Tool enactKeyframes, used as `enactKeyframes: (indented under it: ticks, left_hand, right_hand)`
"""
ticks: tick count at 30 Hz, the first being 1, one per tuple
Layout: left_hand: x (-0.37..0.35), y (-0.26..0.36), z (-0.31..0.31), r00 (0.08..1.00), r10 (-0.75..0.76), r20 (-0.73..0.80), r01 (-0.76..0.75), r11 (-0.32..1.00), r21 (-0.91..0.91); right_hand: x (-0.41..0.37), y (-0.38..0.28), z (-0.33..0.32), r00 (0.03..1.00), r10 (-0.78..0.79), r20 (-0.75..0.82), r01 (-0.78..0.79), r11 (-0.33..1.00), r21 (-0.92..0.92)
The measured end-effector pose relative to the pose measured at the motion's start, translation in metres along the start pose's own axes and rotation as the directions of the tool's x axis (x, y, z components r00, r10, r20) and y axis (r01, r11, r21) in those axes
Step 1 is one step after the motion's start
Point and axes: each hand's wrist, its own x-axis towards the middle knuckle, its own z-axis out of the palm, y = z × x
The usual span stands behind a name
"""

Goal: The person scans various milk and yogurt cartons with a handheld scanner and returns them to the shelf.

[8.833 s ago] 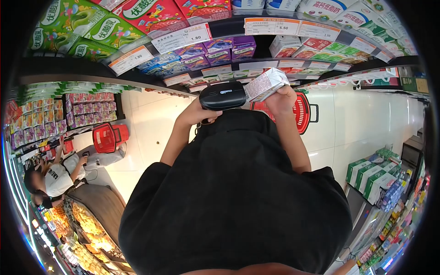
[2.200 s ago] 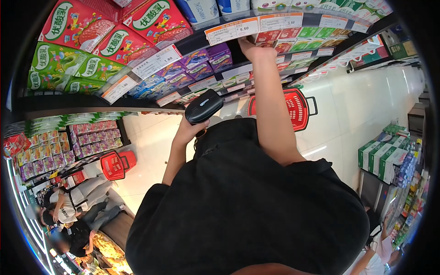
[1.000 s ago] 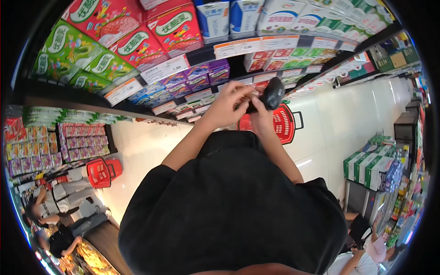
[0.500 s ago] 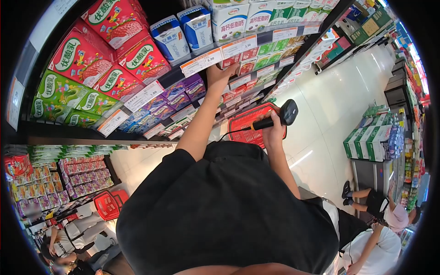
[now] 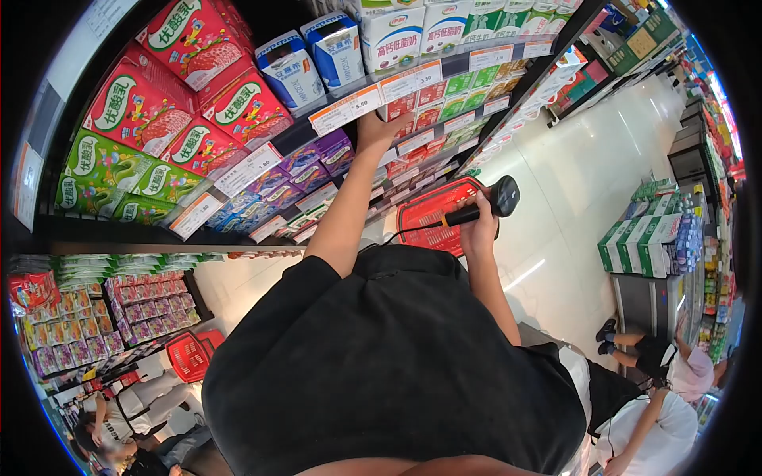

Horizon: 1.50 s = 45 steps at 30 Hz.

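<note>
My left hand (image 5: 379, 131) reaches into the shelf below the price strip, beside small red cartons (image 5: 402, 105). Its thumb stretches over the front of a red carton, while the other fingers are hidden under the shelf edge. In my right hand (image 5: 479, 226) is a black handheld barcode scanner (image 5: 502, 196), its handle wrapped by my fingers. A thin black cable runs from the handle toward my shirt. Above the left hand stand blue-and-white cartons (image 5: 335, 51); purple packs (image 5: 336, 152) lie to its left.
Large red drink packs (image 5: 178, 36) and green ones (image 5: 95, 163) fill the shelf at left. Below the scanner is a red shopping basket (image 5: 432, 213) on the tiled floor. Stacked green-and-white boxes (image 5: 647, 242) stand at right. Several people are at the lower edges.
The scanner and my right hand have shifted very slightly to the right in view. My left hand stays in the same shelf gap.
</note>
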Motion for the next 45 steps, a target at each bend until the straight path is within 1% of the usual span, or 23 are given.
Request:
enactKeyframes:
  ticks: [11, 13, 14, 16, 17, 18, 19, 20, 23, 25, 26, 27, 28, 29, 31, 32, 34, 36, 37, 39, 40, 42, 45]
  left_hand:
    - [-0.003, 0.020, -0.009, 0.996, -0.031, 0.082, 0.033, 0.999, -0.029]
    - [-0.012, 0.029, -0.016, 0.992, -0.061, 0.112, 0.059, 0.998, 0.022]
    - [-0.021, 0.033, -0.019, 0.999, 0.033, 0.008, -0.034, 0.989, 0.144]
    - [-0.051, 0.027, -0.020, 0.999, -0.032, -0.032, 0.029, 0.996, -0.083]
    - [-0.075, 0.034, -0.025, 0.999, -0.005, -0.053, 0.000, 0.997, -0.077]
    - [-0.092, 0.051, -0.039, 0.999, 0.011, 0.053, -0.012, 1.000, 0.013]
    - [-0.112, 0.053, -0.044, 0.988, -0.008, 0.153, 0.013, 0.999, -0.035]
    - [-0.127, 0.053, -0.051, 0.932, -0.087, 0.352, 0.162, 0.969, -0.188]
    - [-0.150, 0.078, -0.068, 0.850, -0.122, 0.512, 0.321, 0.891, -0.320]
    - [-0.158, 0.065, -0.087, 0.846, -0.147, 0.513, 0.313, 0.915, -0.254]
    - [-0.163, 0.060, -0.092, 0.895, -0.148, 0.422, 0.298, 0.901, -0.317]
    - [-0.167, 0.061, -0.102, 0.905, -0.149, 0.399, 0.289, 0.904, -0.317]
    - [-0.170, 0.063, -0.115, 0.861, -0.266, 0.434, 0.433, 0.832, -0.346]
    - [-0.174, 0.066, -0.126, 0.799, -0.368, 0.475, 0.562, 0.738, -0.373]
    - [-0.187, 0.071, -0.141, 0.817, -0.365, 0.446, 0.574, 0.448, -0.685]
    - [-0.193, 0.070, -0.149, 0.851, -0.279, 0.445, 0.522, 0.355, -0.775]
    - [-0.196, 0.076, -0.166, 0.856, -0.206, 0.473, 0.516, 0.376, -0.770]
    - [-0.201, 0.082, -0.178, 0.844, -0.194, 0.500, 0.534, 0.395, -0.747]
    - [-0.204, 0.084, -0.182, 0.844, -0.156, 0.513, 0.532, 0.359, -0.767]
    - [-0.209, 0.086, -0.190, 0.841, -0.106, 0.531, 0.534, 0.315, -0.785]
    - [-0.210, 0.086, -0.195, 0.840, -0.061, 0.539, 0.530, 0.301, -0.793]
    - [-0.214, 0.088, -0.204, 0.848, -0.017, 0.530, 0.514, 0.267, -0.815]
    - [-0.221, 0.092, -0.220, 0.857, -0.021, 0.515, 0.509, 0.195, -0.839]
  right_hand:
    - [0.009, 0.012, 0.002, 0.995, 0.092, 0.038, -0.093, 0.996, 0.008]
    - [0.010, 0.016, 0.002, 0.990, 0.116, 0.078, -0.118, 0.993, 0.030]
    - [0.009, 0.018, 0.000, 0.985, 0.141, 0.099, -0.144, 0.989, 0.033]
    - [0.004, 0.020, 0.005, 0.978, 0.166, 0.130, -0.166, 0.986, -0.005]
    - [0.001, 0.020, 0.007, 0.977, 0.154, 0.149, -0.149, 0.988, -0.044]
    - [-0.003, 0.020, 0.012, 0.977, 0.140, 0.162, -0.123, 0.986, -0.111]
    - [-0.006, 0.021, 0.017, 0.976, 0.127, 0.178, -0.095, 0.980, -0.176]
    - [-0.007, 0.024, 0.020, 0.949, 0.123, 0.289, -0.007, 0.929, -0.371]
    - [-0.027, 0.022, 0.051, 0.779, 0.273, 0.564, 0.262, 0.676, -0.689]
    - [-0.033, 0.016, 0.081, 0.618, 0.182, 0.764, 0.574, 0.560, -0.598]
    - [-0.027, 0.007, 0.091, 0.598, 0.194, 0.778, 0.580, 0.565, -0.587]
    - [-0.018, -0.004, 0.101, 0.462, 0.278, 0.842, 0.689, 0.486, -0.538]
    - [-0.013, -0.014, 0.116, 0.322, 0.366, 0.873, 0.787, 0.409, -0.462]
    - [-0.012, -0.026, 0.136, 0.304, 0.369, 0.878, 0.795, 0.410, -0.447]
    - [-0.018, -0.056, 0.183, 0.249, 0.269, 0.930, 0.738, 0.570, -0.363]
    - [-0.023, -0.069, 0.207, 0.236, 0.179, 0.955, 0.763, 0.574, -0.296]
    - [-0.026, -0.092, 0.256, 0.110, -0.043, 0.993, 0.870, 0.488, -0.076]
    - [-0.041, -0.110, 0.308, 0.258, -0.003, 0.966, 0.920, 0.305, -0.245]
    - [-0.036, -0.106, 0.321, 0.263, 0.004, 0.965, 0.920, 0.301, -0.252]
    - [-0.022, -0.100, 0.340, 0.118, 0.108, 0.987, 0.991, -0.082, -0.110]
    - [-0.020, -0.098, 0.343, 0.123, 0.111, 0.986, 0.989, -0.095, -0.113]
    - [-0.018, -0.094, 0.346, 0.253, 0.179, 0.951, 0.967, -0.004, -0.256]
    - [-0.025, -0.104, 0.348, 0.187, 0.173, 0.967, 0.974, -0.157, -0.160]
